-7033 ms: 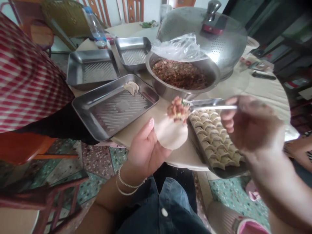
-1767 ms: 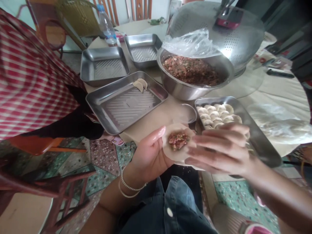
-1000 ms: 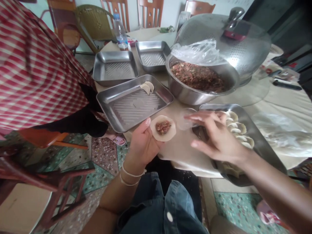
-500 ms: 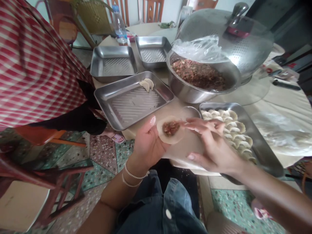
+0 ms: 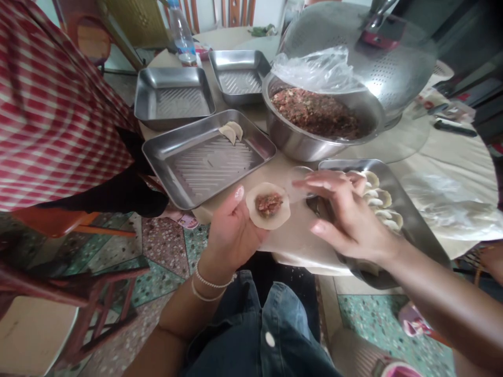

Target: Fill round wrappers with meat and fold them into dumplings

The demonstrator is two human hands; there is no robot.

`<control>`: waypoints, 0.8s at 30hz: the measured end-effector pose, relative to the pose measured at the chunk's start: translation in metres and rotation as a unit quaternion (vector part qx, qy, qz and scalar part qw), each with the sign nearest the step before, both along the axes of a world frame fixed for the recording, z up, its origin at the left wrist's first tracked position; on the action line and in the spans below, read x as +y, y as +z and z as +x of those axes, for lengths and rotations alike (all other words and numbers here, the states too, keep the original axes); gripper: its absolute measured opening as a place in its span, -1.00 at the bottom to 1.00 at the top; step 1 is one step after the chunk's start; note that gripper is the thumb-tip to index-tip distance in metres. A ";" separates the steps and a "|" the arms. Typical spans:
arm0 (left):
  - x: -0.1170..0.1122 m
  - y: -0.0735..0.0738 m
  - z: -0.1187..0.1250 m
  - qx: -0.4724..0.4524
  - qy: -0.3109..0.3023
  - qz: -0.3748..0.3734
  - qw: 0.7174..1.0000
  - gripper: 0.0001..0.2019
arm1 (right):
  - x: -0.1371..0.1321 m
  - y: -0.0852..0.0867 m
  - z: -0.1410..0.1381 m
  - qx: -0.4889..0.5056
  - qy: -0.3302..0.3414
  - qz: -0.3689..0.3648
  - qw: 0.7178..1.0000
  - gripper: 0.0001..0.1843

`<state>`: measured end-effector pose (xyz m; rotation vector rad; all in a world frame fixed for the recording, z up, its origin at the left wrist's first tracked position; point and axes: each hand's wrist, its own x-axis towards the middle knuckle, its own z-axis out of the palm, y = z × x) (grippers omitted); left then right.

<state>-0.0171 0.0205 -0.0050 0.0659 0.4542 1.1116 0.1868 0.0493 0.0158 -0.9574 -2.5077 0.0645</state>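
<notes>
My left hand [image 5: 231, 230] supports a round dumpling wrapper [image 5: 285, 214] on its palm and fingers, the thumb near its left edge. A mound of meat filling [image 5: 269, 203] sits in the middle of the wrapper. To the right, my right hand [image 5: 346, 214] is open and holds nothing, its thumb apart from the fingers. Its fingertips hover at a small clear bowl [image 5: 301, 173]; whether they touch it I cannot tell. Beneath and behind that hand lies a metal tray of folded dumplings [image 5: 418, 235], partly hidden by the hand.
A steel bowl of meat filling [image 5: 310, 149] stands behind my hands, with clear plastic and a perforated metal lid-like piece [image 5: 330, 31] above. A metal tray [image 5: 188, 199] carries two dumplings [image 5: 231, 132]. Two more trays stand behind. A person in a checked shirt [image 5: 51, 115] is at left.
My right fingers have drawn back from the wrapper's right edge toward the small bowl. The wrapper stays in my left hand. The view has shifted slightly.
</notes>
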 end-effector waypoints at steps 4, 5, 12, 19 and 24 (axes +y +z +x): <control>-0.002 0.000 0.005 -0.019 -0.031 0.045 0.998 -0.38 | -0.012 0.003 -0.005 -0.007 0.036 -0.015 0.999 -0.39; -0.003 0.000 0.006 -0.024 -0.045 0.053 0.997 -0.39 | -0.013 0.002 -0.007 -0.005 0.035 -0.021 0.999 -0.38; -0.007 -0.004 0.009 -0.018 -0.095 0.060 0.994 -0.40 | 0.000 0.006 -0.015 0.026 0.062 -0.070 0.995 -0.39; -0.011 0.001 0.003 0.032 -0.025 0.018 0.999 -0.41 | 0.029 -0.006 -0.003 -0.148 -0.100 -0.122 0.976 -0.26; -0.013 0.001 0.005 0.021 -0.040 0.033 0.998 -0.39 | 0.012 -0.002 -0.011 -0.026 -0.072 -0.052 0.996 -0.32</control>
